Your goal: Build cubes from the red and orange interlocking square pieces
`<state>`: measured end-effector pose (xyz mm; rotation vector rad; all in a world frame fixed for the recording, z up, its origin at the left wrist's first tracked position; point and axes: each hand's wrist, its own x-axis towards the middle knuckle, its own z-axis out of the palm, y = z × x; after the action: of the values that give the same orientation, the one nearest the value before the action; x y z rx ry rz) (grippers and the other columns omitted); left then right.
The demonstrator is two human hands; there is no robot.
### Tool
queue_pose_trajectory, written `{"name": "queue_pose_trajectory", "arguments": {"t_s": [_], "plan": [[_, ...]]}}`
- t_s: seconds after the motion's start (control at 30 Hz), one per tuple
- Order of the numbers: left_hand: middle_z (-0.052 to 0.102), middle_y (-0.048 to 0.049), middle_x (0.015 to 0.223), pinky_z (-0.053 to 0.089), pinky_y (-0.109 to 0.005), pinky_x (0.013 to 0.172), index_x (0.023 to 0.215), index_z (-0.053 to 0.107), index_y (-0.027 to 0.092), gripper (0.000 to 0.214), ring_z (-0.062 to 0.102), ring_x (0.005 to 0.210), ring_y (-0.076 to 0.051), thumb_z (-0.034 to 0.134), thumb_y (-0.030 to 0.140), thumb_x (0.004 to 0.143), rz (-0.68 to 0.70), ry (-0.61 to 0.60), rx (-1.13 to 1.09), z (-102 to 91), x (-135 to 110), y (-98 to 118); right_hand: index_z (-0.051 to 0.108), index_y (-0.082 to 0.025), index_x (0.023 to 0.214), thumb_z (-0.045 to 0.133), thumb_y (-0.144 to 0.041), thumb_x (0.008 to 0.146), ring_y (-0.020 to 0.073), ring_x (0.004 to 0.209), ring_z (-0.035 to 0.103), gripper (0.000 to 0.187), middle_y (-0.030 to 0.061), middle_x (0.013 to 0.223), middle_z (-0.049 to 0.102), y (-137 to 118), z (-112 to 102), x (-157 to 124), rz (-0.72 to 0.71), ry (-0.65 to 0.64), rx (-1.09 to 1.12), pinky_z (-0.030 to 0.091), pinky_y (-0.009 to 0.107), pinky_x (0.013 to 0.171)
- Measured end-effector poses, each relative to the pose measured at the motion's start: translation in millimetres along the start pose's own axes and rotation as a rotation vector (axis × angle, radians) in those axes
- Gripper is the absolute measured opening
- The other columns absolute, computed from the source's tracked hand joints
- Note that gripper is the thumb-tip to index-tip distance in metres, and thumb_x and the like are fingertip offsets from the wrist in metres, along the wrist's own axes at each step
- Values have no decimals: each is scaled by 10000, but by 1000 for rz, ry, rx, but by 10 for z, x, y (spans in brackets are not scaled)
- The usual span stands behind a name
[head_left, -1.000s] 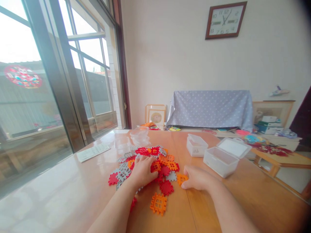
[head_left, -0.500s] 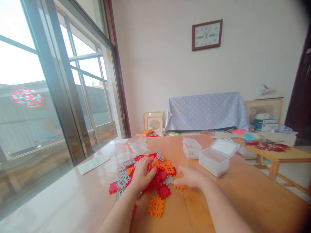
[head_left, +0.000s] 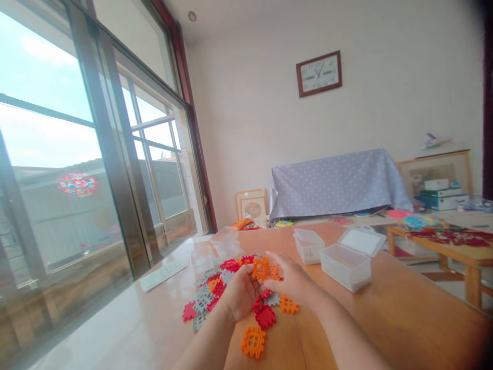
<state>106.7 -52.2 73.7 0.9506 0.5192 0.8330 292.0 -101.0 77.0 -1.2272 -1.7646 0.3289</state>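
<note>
My left hand (head_left: 242,294) is turned palm up, its fingers closed on an orange notched plastic building tile (head_left: 261,268) with a window-like grid. My right hand (head_left: 290,277) is just right of that tile, thumb and fingers spread apart; whether it touches the tile is hard to tell. Beneath and behind both hands lies a pile of red, grey and orange interlocking tiles, partly hidden. A red tile (head_left: 265,317) and an orange tile (head_left: 288,304) lie at the pile's near side. Closest to me is another orange window tile (head_left: 253,341).
On the right of the wooden table (head_left: 327,334) stand an open clear plastic box (head_left: 346,270) and a smaller clear container (head_left: 309,246). Clear containers (head_left: 223,243) sit behind the pile. A pale sheet (head_left: 163,275) lies at left, near the window.
My left hand has turned palm up and lifted an orange tile from the pile. My right hand has left the orange tile at the right and come in toward the left hand. The view has tilted up.
</note>
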Motion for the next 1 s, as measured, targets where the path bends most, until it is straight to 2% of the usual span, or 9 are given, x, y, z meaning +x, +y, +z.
{"name": "queue_pose_trajectory", "arguments": {"t_s": [0.13, 0.23, 0.33, 0.43, 0.5, 0.6, 0.73, 1.0], "plan": [[728, -87, 990, 541, -291, 788, 1070, 647, 160, 273, 693, 812, -172, 549, 345, 895, 6, -45, -40, 130, -27, -179, 588, -246, 1338, 759, -289, 690, 276, 1220, 561, 672, 85, 1318, 625, -79, 22, -11, -12, -48, -132, 427, 371, 1041], [717, -67, 960, 534, -301, 812, 1044, 646, 177, 259, 679, 798, -161, 590, 374, 886, 38, -12, 28, 133, -35, -271, 637, -240, 1268, 741, -283, 709, 261, 1150, 593, 570, 81, 1222, 668, -9, -11, -8, 20, -56, -186, 439, 343, 996], [705, -65, 967, 518, -308, 829, 992, 641, 179, 285, 669, 876, -182, 652, 429, 855, 221, 116, 255, 49, -53, -321, 663, -246, 1232, 743, -340, 729, 245, 1119, 605, 517, 76, 1177, 667, 165, -100, -19, 75, -99, -225, 437, 314, 959], [699, -56, 939, 496, -301, 825, 928, 632, 176, 298, 644, 887, -185, 641, 467, 861, 427, 233, 527, -74, -88, -351, 690, -266, 1164, 810, -395, 643, 236, 1047, 623, 550, 52, 1145, 651, 387, -168, -56, 227, -251, -312, 449, 296, 881], [689, -39, 886, 484, -296, 809, 906, 624, 182, 282, 629, 857, -179, 615, 462, 876, 492, 261, 643, -149, -115, -373, 691, -271, 1143, 835, -418, 597, 228, 991, 633, 584, 42, 1130, 647, 514, -170, -90, 286, -330, -352, 455, 286, 819], [658, -19, 813, 470, -281, 750, 896, 614, 184, 259, 611, 790, -168, 585, 442, 886, 523, 269, 756, -242, -137, -410, 682, -280, 1146, 855, -457, 550, 225, 961, 632, 645, 40, 1140, 644, 628, -126, -132, 321, -400, -379, 454, 280, 772], [597, 14, 721, 422, -246, 643, 893, 614, 189, 247, 545, 664, -136, 540, 425, 901, 559, 328, 862, -349, -124, -448, 665, -270, 1164, 848, -499, 539, 234, 972, 629, 690, 51, 1154, 634, 654, -91, -152, 331, -462, -380, 457, 294, 784], [607, 11, 732, 410, -240, 643, 900, 615, 196, 223, 544, 673, -138, 516, 395, 903, 582, 380, 932, -464, -117, -459, 682, -236, 1039, 820, -454, 576, 202, 896, 640, 530, 35, 1075, 664, 631, -147, -148, 374, -510, -387, 446, 265, 714]]}}
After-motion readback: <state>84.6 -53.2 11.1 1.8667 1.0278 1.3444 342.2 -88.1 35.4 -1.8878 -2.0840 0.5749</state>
